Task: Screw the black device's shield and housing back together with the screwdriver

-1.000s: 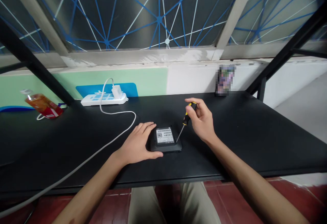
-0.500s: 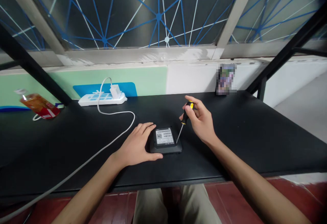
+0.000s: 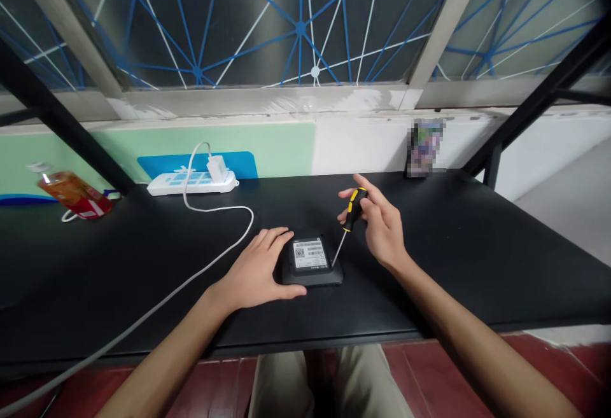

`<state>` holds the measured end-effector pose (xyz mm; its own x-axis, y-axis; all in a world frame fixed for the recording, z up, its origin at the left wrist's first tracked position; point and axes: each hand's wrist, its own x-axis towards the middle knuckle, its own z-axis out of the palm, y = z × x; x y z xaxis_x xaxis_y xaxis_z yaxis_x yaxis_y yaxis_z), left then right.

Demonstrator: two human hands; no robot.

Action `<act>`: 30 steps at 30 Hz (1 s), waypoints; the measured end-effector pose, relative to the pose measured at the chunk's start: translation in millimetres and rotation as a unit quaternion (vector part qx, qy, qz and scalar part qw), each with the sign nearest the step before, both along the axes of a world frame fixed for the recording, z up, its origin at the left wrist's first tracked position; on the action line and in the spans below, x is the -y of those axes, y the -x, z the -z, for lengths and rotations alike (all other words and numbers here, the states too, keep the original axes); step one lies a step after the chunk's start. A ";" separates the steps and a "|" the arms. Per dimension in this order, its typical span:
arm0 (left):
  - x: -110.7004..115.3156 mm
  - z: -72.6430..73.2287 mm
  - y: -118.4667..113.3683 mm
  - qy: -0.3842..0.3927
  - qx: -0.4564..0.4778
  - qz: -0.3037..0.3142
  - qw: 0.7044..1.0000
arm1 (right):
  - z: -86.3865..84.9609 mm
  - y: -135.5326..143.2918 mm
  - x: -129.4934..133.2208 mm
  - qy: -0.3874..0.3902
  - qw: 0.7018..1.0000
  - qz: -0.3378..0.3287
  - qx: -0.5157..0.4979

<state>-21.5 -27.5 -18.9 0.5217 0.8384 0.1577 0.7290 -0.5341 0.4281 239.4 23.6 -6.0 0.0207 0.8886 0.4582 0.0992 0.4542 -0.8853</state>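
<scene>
A flat black square device (image 3: 312,277) with a white printed label lies on the black table, label side up. My left hand (image 3: 255,268) braces it from the left, thumb along the near edge and fingertips at the far left corner. In my right hand (image 3: 382,221) is a screwdriver (image 3: 354,211) with a black and yellow handle. The thumb presses on the handle while several fingers are loosely extended behind it. Its metal shaft slants down to the device's right side, the tip at the near right corner of the label area. Whether a screw is under the tip is hidden.
A white power strip (image 3: 191,184) with a plugged-in charger (image 3: 217,168) stands at the back left; its white cable (image 3: 210,264) runs across the table. Further left is a tilted drink bottle (image 3: 74,194). A pixelated upright object (image 3: 424,149) leans against the back wall.
The screwdriver handle has turned, so more of its yellow markings show, and my right fingers have shifted around it. My left hand keeps its hold on the device. The view has moved slightly.
</scene>
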 end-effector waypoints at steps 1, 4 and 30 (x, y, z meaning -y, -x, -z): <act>-0.1 0.4 0.3 -0.001 -0.001 0.001 1.000 | -0.1 -0.2 0.2 0.000 1.000 0.002 0.002; -0.4 1.5 1.1 -0.005 -0.007 0.003 1.000 | -1.7 0.1 1.2 0.001 1.000 -0.002 0.007; 0.4 -0.4 -1.2 0.001 -0.013 -0.008 1.000 | -0.3 4.2 1.4 0.012 1.000 0.019 0.005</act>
<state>-20.2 -27.9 -18.4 0.5119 0.8473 0.1416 0.7486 -0.5209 0.4101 235.2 22.2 -5.7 0.0494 0.8976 0.4380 0.1255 0.4295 -0.8943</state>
